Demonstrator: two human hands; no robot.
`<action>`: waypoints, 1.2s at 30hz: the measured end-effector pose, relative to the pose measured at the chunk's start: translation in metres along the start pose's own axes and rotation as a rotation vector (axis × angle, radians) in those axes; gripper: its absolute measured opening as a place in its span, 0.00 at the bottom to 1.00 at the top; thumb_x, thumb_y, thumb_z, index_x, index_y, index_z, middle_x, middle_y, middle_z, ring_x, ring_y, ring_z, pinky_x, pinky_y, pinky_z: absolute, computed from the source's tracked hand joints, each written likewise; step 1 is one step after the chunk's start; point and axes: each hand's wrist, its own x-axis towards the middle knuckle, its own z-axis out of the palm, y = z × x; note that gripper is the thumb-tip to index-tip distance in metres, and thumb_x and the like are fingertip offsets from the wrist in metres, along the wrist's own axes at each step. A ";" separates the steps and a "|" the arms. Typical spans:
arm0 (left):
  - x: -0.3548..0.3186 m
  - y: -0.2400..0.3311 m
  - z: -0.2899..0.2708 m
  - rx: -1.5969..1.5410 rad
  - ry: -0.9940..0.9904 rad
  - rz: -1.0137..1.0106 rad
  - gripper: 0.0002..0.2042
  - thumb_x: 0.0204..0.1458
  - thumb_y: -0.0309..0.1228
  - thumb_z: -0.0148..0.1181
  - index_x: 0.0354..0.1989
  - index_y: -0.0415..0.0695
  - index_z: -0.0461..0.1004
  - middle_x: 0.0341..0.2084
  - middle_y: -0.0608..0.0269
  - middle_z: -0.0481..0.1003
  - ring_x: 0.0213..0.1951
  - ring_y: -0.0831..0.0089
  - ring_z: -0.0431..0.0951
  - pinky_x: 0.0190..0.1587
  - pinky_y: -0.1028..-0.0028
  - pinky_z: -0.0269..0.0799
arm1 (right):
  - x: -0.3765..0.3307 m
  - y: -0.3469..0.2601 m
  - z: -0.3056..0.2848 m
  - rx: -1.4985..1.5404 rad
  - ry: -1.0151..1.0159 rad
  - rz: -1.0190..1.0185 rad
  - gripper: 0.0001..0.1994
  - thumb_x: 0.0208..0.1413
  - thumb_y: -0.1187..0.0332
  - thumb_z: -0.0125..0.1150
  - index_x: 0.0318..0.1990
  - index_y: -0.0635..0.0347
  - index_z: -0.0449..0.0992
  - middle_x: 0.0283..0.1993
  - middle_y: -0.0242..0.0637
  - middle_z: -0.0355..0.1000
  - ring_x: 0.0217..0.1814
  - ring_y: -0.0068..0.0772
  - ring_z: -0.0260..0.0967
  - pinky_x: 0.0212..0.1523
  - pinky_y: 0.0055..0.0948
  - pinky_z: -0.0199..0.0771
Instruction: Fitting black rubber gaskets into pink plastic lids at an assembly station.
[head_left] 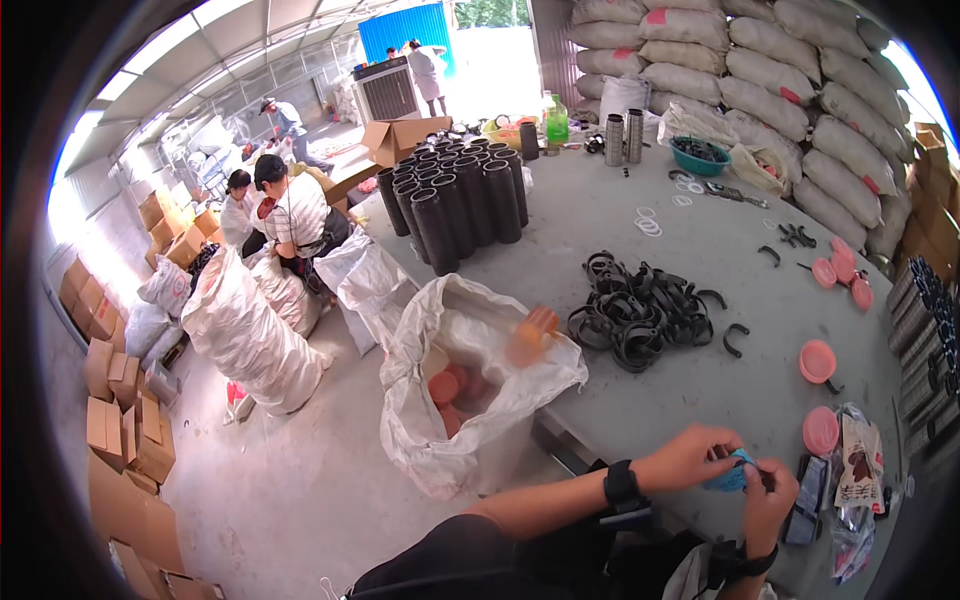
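Observation:
My left hand (pixel 695 458) and my right hand (pixel 768 492) are close together over the table's near edge. Both sets of fingertips pinch a small light-blue piece (pixel 732 472), with something dark along its upper edge. Its exact kind is partly hidden by my fingers. Left of my hands, a white woven sack (pixel 420 400) stands open with orange-red round caps (pixel 447 385) inside. A blurred orange cap (pixel 533 337) appears in motion over the sack's rim. Beyond my hands lies a pile of black C-shaped clips (pixel 640 315).
Black tubes (pixel 465 205) stand grouped on the grey table (pixel 560 215). Pink round caps (pixel 818 362), a phone (pixel 806 500) and plastic packets (pixel 858 480) lie to the right. Stuffed sacks (pixel 765 105) rise behind. Two people (pixel 290 210) sit among sacks and cartons at left.

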 end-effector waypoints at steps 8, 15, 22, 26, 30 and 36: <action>0.009 -0.017 -0.013 0.248 -0.019 -0.013 0.07 0.51 0.30 0.58 0.34 0.39 0.75 0.22 0.64 0.70 0.27 0.81 0.68 0.30 0.76 0.66 | 0.018 -0.014 0.000 0.149 -0.293 0.336 0.09 0.55 0.68 0.63 0.32 0.68 0.75 0.22 0.32 0.70 0.20 0.19 0.67 0.21 0.21 0.66; 0.011 -0.041 -0.007 -0.075 -0.158 -0.230 0.06 0.58 0.27 0.53 0.37 0.39 0.75 0.27 0.73 0.72 0.30 0.86 0.69 0.32 0.81 0.66 | 0.015 0.015 0.002 0.253 -0.247 0.348 0.07 0.53 0.70 0.64 0.31 0.65 0.75 0.24 0.30 0.71 0.24 0.16 0.67 0.25 0.19 0.67; 0.006 -0.044 -0.012 -0.058 -0.324 -0.294 0.08 0.60 0.30 0.53 0.40 0.38 0.75 0.29 0.73 0.73 0.32 0.86 0.69 0.34 0.82 0.66 | 0.008 0.011 -0.006 0.274 -0.383 0.405 0.08 0.53 0.69 0.64 0.33 0.66 0.76 0.27 0.31 0.74 0.27 0.17 0.70 0.28 0.18 0.69; 0.002 -0.047 -0.011 -0.119 -0.308 -0.240 0.08 0.60 0.29 0.53 0.39 0.38 0.75 0.29 0.73 0.73 0.32 0.86 0.69 0.35 0.82 0.66 | 0.007 0.013 -0.004 0.195 -0.383 0.384 0.08 0.52 0.69 0.65 0.34 0.66 0.76 0.27 0.31 0.74 0.29 0.17 0.70 0.30 0.20 0.69; 0.000 -0.050 -0.012 -0.098 -0.349 -0.296 0.07 0.60 0.28 0.52 0.39 0.38 0.74 0.31 0.73 0.73 0.34 0.86 0.68 0.37 0.82 0.66 | 0.007 0.011 -0.001 0.031 -0.420 0.270 0.08 0.51 0.69 0.65 0.34 0.65 0.76 0.29 0.32 0.74 0.32 0.20 0.69 0.35 0.23 0.69; 0.000 -0.052 -0.003 -0.271 -0.216 -0.281 0.06 0.59 0.27 0.51 0.38 0.39 0.74 0.30 0.73 0.72 0.33 0.86 0.68 0.35 0.83 0.65 | 0.009 0.008 0.005 -0.017 -0.372 0.147 0.09 0.52 0.69 0.63 0.34 0.65 0.74 0.29 0.35 0.74 0.33 0.25 0.69 0.34 0.26 0.68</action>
